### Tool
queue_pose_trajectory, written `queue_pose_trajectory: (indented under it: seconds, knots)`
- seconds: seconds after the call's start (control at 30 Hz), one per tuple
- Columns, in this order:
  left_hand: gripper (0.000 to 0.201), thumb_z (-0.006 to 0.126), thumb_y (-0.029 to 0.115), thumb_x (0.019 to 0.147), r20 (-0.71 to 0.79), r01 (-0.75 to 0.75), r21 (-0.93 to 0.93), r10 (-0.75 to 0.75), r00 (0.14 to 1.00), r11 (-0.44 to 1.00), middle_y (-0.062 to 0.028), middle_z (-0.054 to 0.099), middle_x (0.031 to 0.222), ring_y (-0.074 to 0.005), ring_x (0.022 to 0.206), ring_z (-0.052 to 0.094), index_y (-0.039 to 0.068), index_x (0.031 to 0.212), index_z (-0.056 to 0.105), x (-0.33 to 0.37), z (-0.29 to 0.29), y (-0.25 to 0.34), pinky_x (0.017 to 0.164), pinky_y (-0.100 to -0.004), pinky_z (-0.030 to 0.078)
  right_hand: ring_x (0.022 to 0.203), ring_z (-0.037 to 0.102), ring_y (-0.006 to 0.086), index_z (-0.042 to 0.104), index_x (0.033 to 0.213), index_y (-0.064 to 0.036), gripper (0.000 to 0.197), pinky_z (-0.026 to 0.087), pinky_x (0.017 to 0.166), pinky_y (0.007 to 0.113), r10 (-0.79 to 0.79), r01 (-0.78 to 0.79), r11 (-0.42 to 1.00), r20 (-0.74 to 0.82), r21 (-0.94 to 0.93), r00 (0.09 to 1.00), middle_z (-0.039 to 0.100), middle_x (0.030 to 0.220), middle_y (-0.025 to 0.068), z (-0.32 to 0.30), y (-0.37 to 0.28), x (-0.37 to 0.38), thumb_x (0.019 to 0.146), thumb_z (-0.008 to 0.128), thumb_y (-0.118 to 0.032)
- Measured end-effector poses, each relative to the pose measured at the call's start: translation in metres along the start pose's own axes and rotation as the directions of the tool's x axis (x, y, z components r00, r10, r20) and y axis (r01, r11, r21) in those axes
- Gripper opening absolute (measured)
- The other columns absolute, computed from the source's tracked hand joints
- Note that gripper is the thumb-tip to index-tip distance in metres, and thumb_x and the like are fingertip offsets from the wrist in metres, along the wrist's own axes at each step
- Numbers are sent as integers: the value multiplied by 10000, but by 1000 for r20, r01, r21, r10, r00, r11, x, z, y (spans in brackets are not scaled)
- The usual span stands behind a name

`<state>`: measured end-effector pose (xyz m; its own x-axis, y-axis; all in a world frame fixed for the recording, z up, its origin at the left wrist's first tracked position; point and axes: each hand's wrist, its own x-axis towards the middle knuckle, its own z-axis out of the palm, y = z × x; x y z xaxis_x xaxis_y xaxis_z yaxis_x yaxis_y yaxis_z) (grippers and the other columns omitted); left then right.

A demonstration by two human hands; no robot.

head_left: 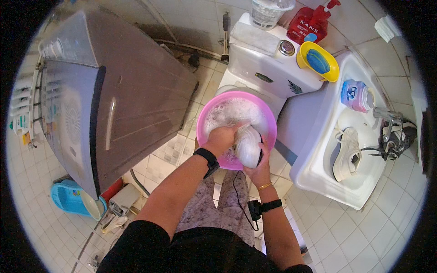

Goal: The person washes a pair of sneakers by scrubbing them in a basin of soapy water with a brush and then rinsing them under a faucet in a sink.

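A white shoe (249,146) is held over the pink basin (200,132), tilted with its rounded toe toward me. My right hand (260,166) grips it from below and along the right side, by the sole. At the shoe's upper left, my left hand (221,139) is closed with its fingertips against the opening. Whether those fingers also hold something small is hidden. White suds (234,111) cover the water in the basin.
Behind the basin stands a white toilet (255,63), its tank bearing a red pump bottle (309,25) and a yellow dish (334,68). At right, another white shoe (348,154) and a jug-shaped container (356,95) sit in the sink (314,170). A brown machine (141,104) fills the left.
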<state>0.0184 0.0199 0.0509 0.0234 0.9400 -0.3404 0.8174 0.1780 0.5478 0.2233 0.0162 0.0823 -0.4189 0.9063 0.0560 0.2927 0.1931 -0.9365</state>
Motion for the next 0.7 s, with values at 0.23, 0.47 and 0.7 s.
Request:
queue_pose_trajectory:
  seconds: [0.23, 0.47, 0.7]
  knots:
    - [533, 549, 101, 918, -14, -101, -153, 100, 995, 983, -188, 677, 823, -360, 746, 682, 272, 1421, 506, -32, -37, 54, 654, -463, 556, 1398, 342, 438, 377, 1304, -138, 826, 362, 1119, 469, 89, -79, 989, 74, -121, 993, 268, 1543, 262, -9, 2, 2, 634, 848, -28]
    - [353, 518, 189, 945, 121, 164, 98, -175, 977, 982, -188, 693, 944, -356, 877, 684, 141, 1284, 603, 39, 5, -23, 730, -463, 544, 1409, 325, 432, 379, 1289, -111, 810, 299, 1147, 477, 93, -88, 993, 67, -73, 993, 269, 1543, 274, 1, -4, 7, 633, 850, -47]
    - [431, 462, 166, 981, 219, 299, -72, -277, 936, 952, -242, 664, 1083, -361, 983, 666, 122, 1409, 481, 24, -12, -27, 829, -459, 532, 1371, 351, 375, 335, 1382, -66, 761, 273, 1150, 464, 111, -111, 994, -57, 4, 992, 331, 1472, 272, -6, -1, 16, 777, 781, -183]
